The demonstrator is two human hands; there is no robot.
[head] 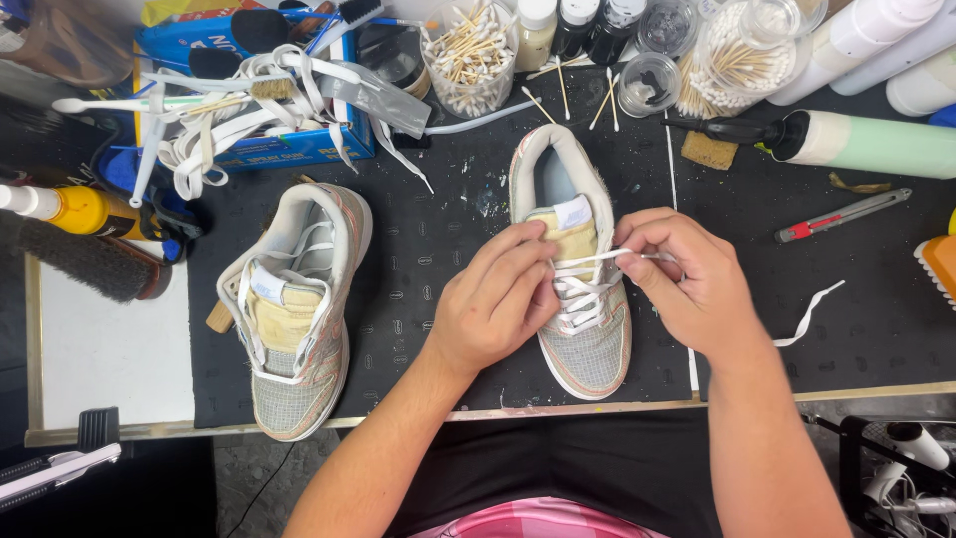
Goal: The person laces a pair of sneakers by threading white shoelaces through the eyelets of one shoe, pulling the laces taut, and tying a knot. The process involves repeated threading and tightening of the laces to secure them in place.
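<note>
A grey mesh sneaker (pixel 583 339) with a white collar stands toe toward me in the middle of the black mat (pixel 428 249). My left hand (pixel 498 299) rests on its left side, fingers at the tongue and pinching the white lace (pixel 588 261). My right hand (pixel 682 274) pinches the same lace on the right side and holds it taut across the eyelets. The lace's free end (pixel 812 314) trails off to the right on the mat. A second matching sneaker (pixel 294 309), laced, lies at the left, untouched.
A blue box (pixel 254 90) draped with white laces sits at the back left. Jars of cotton swabs (pixel 468 55) and bottles line the back. A utility knife (pixel 841 214), a brush (pixel 90 259) and a yellow bottle (pixel 85 209) lie at the sides.
</note>
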